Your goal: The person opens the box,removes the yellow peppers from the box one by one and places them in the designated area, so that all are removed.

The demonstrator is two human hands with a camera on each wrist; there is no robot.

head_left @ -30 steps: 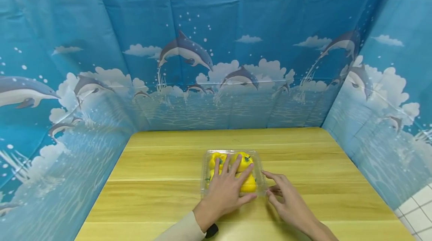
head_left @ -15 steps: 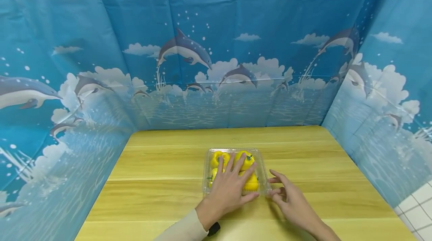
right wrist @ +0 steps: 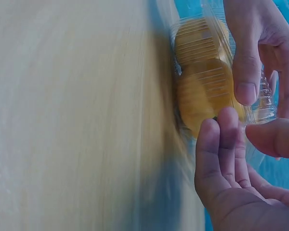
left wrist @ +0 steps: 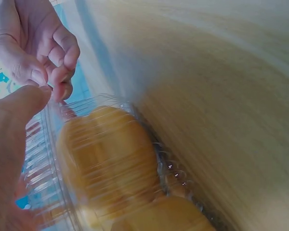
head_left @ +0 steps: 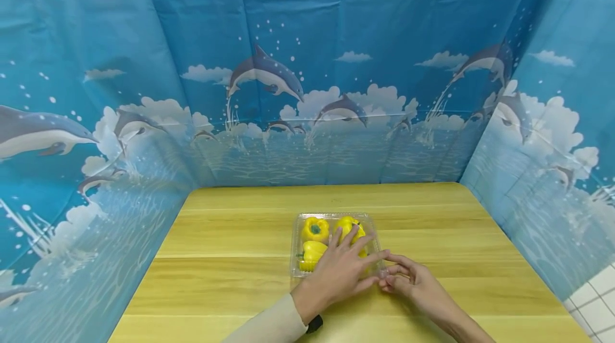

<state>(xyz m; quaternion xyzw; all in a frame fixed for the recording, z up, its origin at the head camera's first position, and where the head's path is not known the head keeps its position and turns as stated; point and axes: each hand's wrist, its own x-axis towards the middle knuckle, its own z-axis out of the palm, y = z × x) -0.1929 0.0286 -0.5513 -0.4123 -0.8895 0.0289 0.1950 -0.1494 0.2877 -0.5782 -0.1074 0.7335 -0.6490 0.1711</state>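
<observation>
clear, thin plastic made up the shallow square box (head_left: 295,247), which sat on the wooden table (head_left: 216,257), its walls ribbed with fine ridges and its rim crimped and shiny. inside were plump, smooth yellow peppers (head_left: 313,250), rounded and lobed, set in rows; three showed well, one with a dark green dimple turned up, and more yellow peeped out beneath the left hand (head_left: 338,268).

that hand lay over the right half of the box with its fingers fanned and mostly straight. its forefinger reached the right edge, close to the fingertips of the right hand (head_left: 425,284); whether they touched was hard to tell. the right hand had its fingers bent and, with the thumb, pinched the box's near right corner.

a pale, soft-looking sleeve (head_left: 271,324) covered the left forearm, with something black (head_left: 315,324) beside the wrist. the table had long, streaky grain, and behind it hung creased blue sheeting (head_left: 307,7) printed with dolphins and puffy clouds.
</observation>
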